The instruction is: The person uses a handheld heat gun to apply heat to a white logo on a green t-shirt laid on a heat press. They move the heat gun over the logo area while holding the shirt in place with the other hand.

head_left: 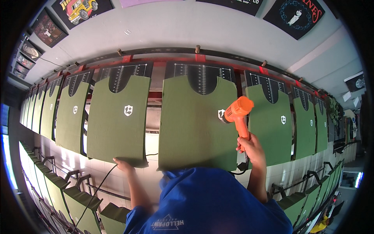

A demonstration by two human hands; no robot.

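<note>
My right hand (253, 149) is closed round the handle of an orange heat gun (239, 110). Its nozzle sits at a white shield print (221, 114) on the green shirt piece (191, 132) in front of me and hides part of that print. Lower left, my left hand (125, 166) is closed on a black cord (96, 190), beside the bottom edge of the neighbouring green shirt piece (117, 132). That piece bears its own white shield print (128, 110). Both pieces lie flat over black boards with white ruler marks (203, 80) showing at the neckline.
Several more green pieces on boards run left and right along a red and black metal rack (163, 51). Behind me stands another row of green pieces (80, 201). Printed dark panels (295, 17) hang on the pale wall. A person in yellow (321, 224) is at far lower right.
</note>
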